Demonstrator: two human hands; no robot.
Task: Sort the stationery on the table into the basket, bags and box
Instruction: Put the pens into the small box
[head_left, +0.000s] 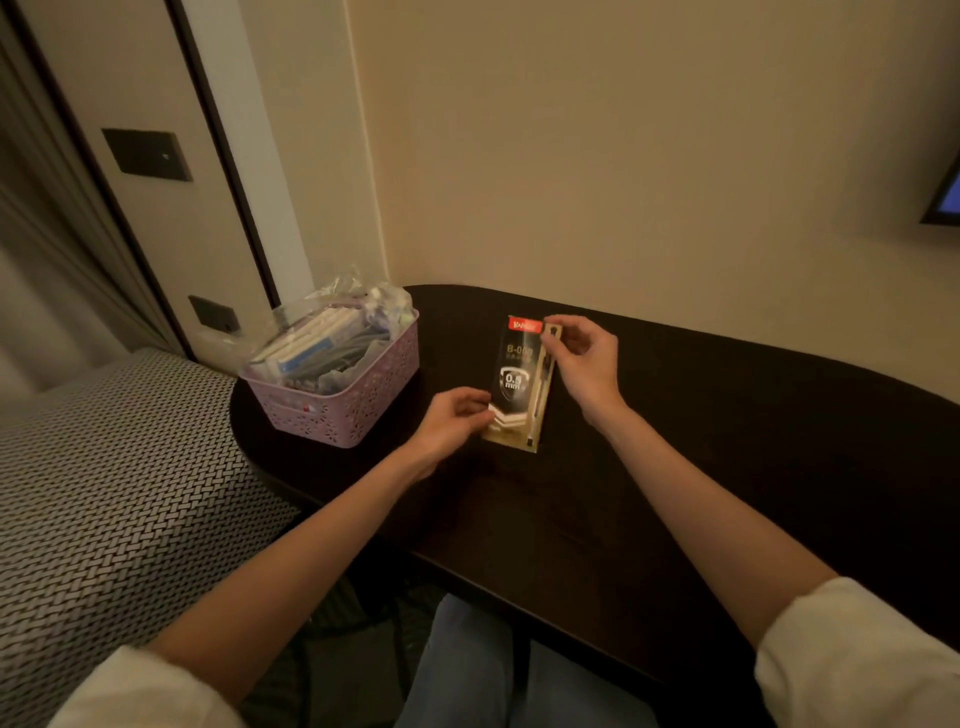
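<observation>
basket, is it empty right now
No, the basket is filled with clear bags of stationery.

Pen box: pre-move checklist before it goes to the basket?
1. Left hand holds the pen box at its lower edge: ok.
2. Right hand pinches the top right corner: ok.
3. Box flap shut: cannot tell.
4. Pink basket within reach, left of box: ok.
5. Free room in basket: not ok, bags fill it to the rim.
6. Table path to basket unobstructed: ok.
</observation>
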